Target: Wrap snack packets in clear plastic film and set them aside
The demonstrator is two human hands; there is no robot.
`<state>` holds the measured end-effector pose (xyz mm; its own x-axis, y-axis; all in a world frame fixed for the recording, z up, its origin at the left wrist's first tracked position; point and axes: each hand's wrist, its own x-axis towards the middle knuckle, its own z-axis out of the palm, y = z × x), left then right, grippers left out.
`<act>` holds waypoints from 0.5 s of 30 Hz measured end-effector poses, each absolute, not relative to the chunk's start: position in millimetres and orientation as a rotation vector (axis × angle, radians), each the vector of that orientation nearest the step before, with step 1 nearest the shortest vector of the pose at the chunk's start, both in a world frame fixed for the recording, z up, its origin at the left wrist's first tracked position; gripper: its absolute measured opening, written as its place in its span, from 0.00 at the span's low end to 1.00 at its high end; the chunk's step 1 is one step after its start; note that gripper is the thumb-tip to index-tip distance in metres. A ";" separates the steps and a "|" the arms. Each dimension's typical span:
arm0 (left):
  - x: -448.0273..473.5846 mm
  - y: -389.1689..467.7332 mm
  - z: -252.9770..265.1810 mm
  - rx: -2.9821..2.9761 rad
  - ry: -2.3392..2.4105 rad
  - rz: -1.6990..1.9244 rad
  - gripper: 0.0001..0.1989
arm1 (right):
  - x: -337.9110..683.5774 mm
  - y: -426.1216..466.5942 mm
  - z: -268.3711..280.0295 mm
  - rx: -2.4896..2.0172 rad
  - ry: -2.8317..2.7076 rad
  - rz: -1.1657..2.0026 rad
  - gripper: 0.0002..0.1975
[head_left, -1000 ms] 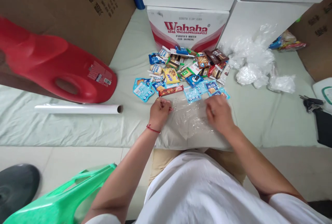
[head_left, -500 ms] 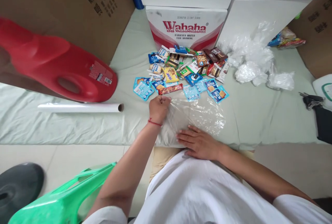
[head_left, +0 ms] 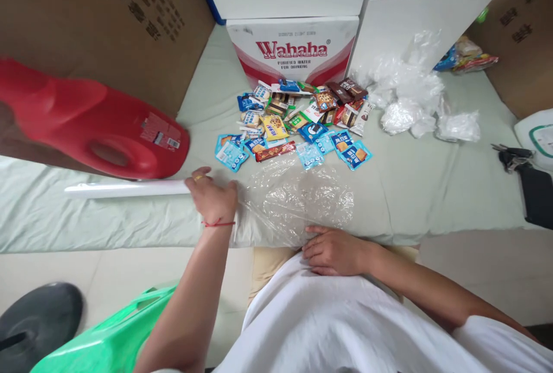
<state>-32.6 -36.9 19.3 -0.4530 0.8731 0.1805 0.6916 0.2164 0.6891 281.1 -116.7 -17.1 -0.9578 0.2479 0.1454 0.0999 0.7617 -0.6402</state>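
My left hand (head_left: 212, 195), with a red cord at its wrist, is over the right end of a white roll (head_left: 129, 189) and hides that end. Its thumb stands apart from the fingers; whether the fingertips touch the roll is hard to see. A clear plastic sheet or bag (head_left: 298, 197) lies crinkled on the cloth, its left side reaching close to that hand. My right hand (head_left: 334, 251) rests at the table's front edge beside the plastic, fingers stretched out. Beyond the plastic is a pile of small wrapped snacks (head_left: 274, 128), with light-blue packets (head_left: 356, 155) in front.
A red jug (head_left: 116, 125) lies on its side at left, by a brown carton (head_left: 142, 44). Behind the snacks stands a Wahaha box (head_left: 294, 50). Bunched clear plastic bags (head_left: 410, 96) sit to the right, keys (head_left: 512, 157) farther over. A green stool (head_left: 103, 338) is below.
My left hand has let go of the plastic's upper left edge and moved left to the roll's end. The plastic has shifted and spread leftward. My right hand stays near the front edge.
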 end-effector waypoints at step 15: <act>53.7 -29.2 -10.5 2.460 1.508 0.252 0.26 | 349.1 -111.4 16.4 -0.500 -2.760 1.036 0.17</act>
<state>53.7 -29.2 -10.5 0.4513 0.8922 0.0194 0.8499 -0.4363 0.2955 349.1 -111.4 16.4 -0.9330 0.3590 0.0239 0.2547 0.7057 -0.6611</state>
